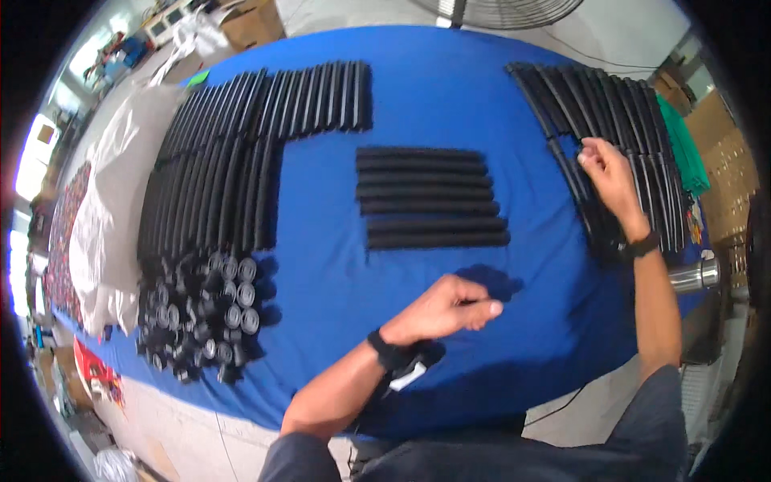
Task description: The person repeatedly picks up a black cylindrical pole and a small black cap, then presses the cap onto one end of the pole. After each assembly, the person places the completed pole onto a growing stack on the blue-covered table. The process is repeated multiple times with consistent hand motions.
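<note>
Several black foam-like tubes lie in a stacked row (426,193) at the middle of the blue-covered table. Nearer me, my left hand (450,309) hovers above the cloth, fingers loosely curled and thumb held apart, with nothing seen in it. A dark band circles each wrist. On the right, my right hand (610,177) is over a block of black tubes (598,96), its fingers closed near the tubes' ends. Whether a tube is between those fingers is hidden.
More black tubes (209,177) fill the table's left side. Below them is a heap of small black round parts (201,321) with pale rings. White plastic sheeting (112,217) covers the left edge. Green cloth (683,149) and a metal cylinder (695,275) are at right; a fan (514,10) stands beyond.
</note>
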{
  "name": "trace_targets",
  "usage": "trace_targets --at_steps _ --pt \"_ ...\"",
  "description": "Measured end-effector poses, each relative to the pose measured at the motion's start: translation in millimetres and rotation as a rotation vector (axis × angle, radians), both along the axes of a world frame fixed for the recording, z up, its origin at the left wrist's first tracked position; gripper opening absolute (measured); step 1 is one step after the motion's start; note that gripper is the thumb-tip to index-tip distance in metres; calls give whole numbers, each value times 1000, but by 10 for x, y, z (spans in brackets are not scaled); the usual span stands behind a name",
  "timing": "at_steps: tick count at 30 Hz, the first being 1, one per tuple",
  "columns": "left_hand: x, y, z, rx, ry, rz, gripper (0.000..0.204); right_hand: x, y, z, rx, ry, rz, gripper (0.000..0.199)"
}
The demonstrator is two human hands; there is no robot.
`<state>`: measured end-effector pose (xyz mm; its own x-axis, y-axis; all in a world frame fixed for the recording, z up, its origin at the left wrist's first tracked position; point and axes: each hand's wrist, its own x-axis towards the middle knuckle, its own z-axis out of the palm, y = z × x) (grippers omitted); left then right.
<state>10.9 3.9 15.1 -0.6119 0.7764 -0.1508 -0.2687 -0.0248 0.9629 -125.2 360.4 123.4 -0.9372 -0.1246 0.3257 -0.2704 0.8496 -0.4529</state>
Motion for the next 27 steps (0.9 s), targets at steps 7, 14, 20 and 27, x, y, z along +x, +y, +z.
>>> trace_targets --at_steps 7,14,20,27 --pt "78 -50 107 99 -71 -362 43 1318 -1305 -560 347 89 373 58" --pt "124 -30 92 97 -42 -470 45 1454 -1543 -718 545 154 438 61" --pt "141 -46 108 74 18 -466 44 1534 -1692 -554 215 94 456 59" --pt "165 -48 146 183 70 -456 39 1636 -1660 -732 170 -5 509 30"
